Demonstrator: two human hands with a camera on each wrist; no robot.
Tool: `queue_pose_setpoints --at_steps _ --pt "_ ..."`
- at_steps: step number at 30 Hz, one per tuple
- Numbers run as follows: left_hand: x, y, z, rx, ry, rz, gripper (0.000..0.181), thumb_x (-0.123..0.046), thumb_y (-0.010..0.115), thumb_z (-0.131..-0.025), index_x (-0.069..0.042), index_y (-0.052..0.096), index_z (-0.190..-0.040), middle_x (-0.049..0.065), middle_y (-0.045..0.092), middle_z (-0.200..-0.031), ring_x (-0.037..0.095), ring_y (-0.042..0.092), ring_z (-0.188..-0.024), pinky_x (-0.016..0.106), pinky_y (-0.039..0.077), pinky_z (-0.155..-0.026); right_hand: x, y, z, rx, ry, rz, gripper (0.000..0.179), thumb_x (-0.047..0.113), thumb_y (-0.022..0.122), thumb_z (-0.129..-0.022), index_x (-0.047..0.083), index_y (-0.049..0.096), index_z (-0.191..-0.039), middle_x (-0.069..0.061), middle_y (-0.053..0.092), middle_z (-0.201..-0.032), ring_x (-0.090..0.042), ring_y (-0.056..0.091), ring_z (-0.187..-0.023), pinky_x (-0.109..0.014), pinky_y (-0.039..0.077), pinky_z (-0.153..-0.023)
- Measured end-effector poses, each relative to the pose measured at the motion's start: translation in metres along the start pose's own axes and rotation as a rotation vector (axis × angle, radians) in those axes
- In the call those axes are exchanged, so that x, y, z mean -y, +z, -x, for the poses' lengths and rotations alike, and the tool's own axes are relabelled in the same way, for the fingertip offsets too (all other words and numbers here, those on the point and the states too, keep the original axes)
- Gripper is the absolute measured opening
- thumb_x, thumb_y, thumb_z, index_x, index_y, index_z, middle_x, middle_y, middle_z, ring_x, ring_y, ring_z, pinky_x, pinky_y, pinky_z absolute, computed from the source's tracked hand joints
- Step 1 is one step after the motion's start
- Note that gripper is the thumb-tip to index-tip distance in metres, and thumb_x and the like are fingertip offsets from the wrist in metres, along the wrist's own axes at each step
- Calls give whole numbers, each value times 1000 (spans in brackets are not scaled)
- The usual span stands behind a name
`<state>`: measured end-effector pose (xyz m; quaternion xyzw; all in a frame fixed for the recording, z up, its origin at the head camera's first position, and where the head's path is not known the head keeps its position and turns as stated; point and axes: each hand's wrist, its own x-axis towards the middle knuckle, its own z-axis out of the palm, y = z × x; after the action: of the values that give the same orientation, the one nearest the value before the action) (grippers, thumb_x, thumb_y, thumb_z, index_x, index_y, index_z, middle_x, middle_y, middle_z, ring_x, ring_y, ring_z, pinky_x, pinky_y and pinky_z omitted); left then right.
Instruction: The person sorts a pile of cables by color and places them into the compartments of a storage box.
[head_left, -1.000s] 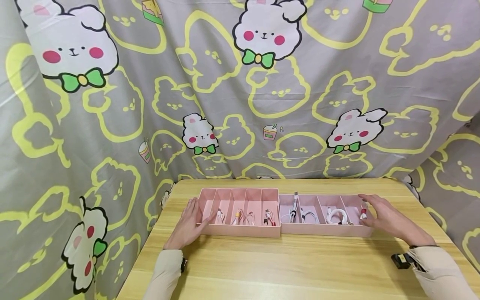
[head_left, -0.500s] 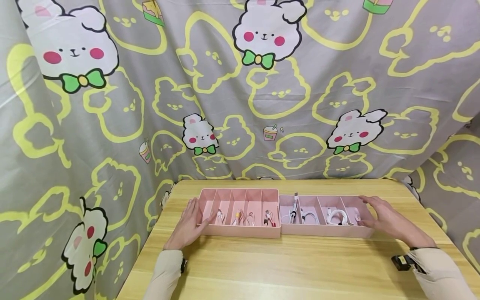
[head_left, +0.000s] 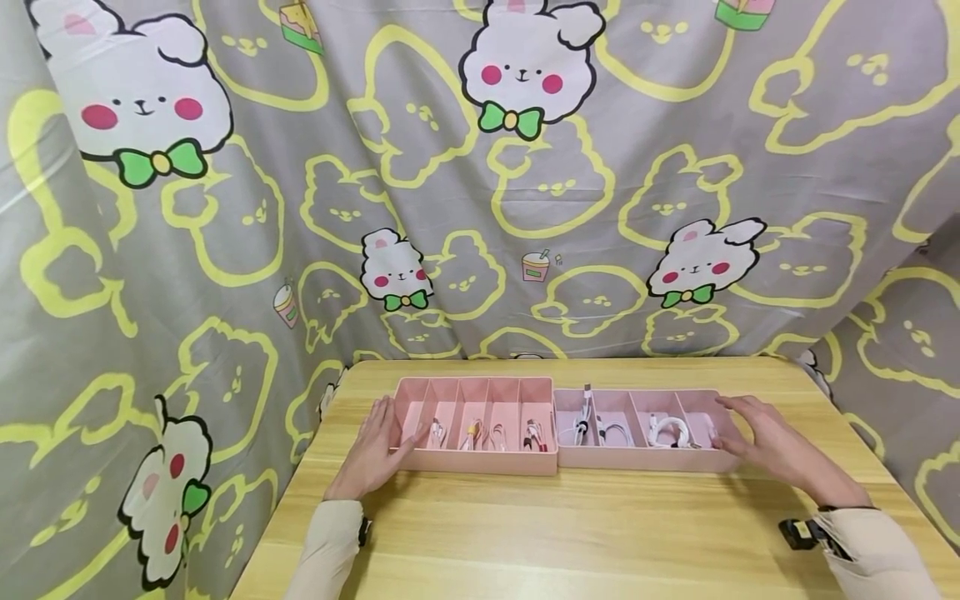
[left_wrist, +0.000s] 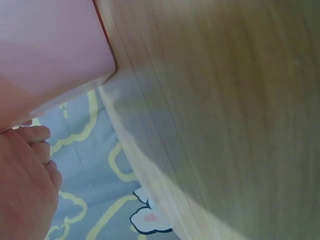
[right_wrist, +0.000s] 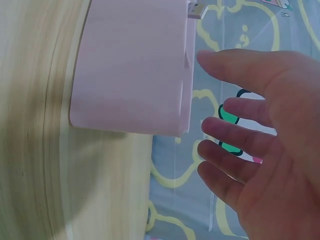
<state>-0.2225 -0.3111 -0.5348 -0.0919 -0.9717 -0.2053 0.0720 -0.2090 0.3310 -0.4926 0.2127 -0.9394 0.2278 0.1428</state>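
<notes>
Two divided boxes stand end to end on the table: a pink box (head_left: 480, 463) at left and a pale lilac box (head_left: 645, 459) at right. My left hand (head_left: 369, 450) rests at the pink box's left end, its thumb over the front corner and its fingers along the side. At the lilac box's right end is my right hand (head_left: 776, 443); the right wrist view shows its fingers spread, holding nothing. Several bundled cables lie in the compartments, among them a coiled white cable (head_left: 669, 433) and one with a USB plug (right_wrist: 197, 10) above the rim.
The wooden table (head_left: 570, 533) reaches back to a grey curtain (head_left: 450, 333) printed with rabbits, which also hangs at both sides. A black wrist camera (head_left: 799, 533) is strapped at the right sleeve.
A red-banded cable end, upright beside my right hand in the rightmost compartment a second ago, has dropped down inside. Both hands keep nearly the same place; the head view has shifted slightly.
</notes>
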Motion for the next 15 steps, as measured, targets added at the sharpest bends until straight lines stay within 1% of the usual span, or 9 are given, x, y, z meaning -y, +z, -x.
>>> queue_pose_setpoints --at_steps 4,8,11,14,15 --pt "3 -1 -1 -14 1 -5 95 -54 58 -101 8 19 -161 26 17 -172 44 14 -161 63 18 -129 7 0 2 -33 14 -22 64 12 85 -82 -11 57 -135 -33 63 -125 -54 57 -115 -66 45 -92" --pt "5 0 1 -31 2 -30 93 -56 57 -100 5 23 -162 24 20 -171 42 16 -161 62 20 -128 16 1 3 -75 16 -38 61 11 83 -84 -10 57 -135 -33 62 -127 -53 56 -116 -64 44 -94" --pt "4 0 3 -72 31 -47 88 -53 59 -100 4 30 -160 25 26 -169 44 21 -159 63 22 -127 24 3 2 -119 19 -47 57 10 82 -86 -10 58 -133 -33 61 -127 -53 55 -116 -63 43 -94" --pt "0 -2 3 -114 68 -59 81 -47 62 -100 5 38 -157 25 31 -167 45 26 -157 63 23 -127 32 3 1 -154 32 -58 54 9 80 -88 -11 58 -133 -35 59 -127 -55 53 -116 -65 42 -94" --pt "-1 -2 4 -127 78 -63 79 -45 63 -99 6 40 -155 26 32 -167 45 27 -157 63 23 -127 35 2 1 -163 35 -66 53 8 79 -88 -12 58 -133 -36 57 -128 -56 51 -116 -69 41 -94"
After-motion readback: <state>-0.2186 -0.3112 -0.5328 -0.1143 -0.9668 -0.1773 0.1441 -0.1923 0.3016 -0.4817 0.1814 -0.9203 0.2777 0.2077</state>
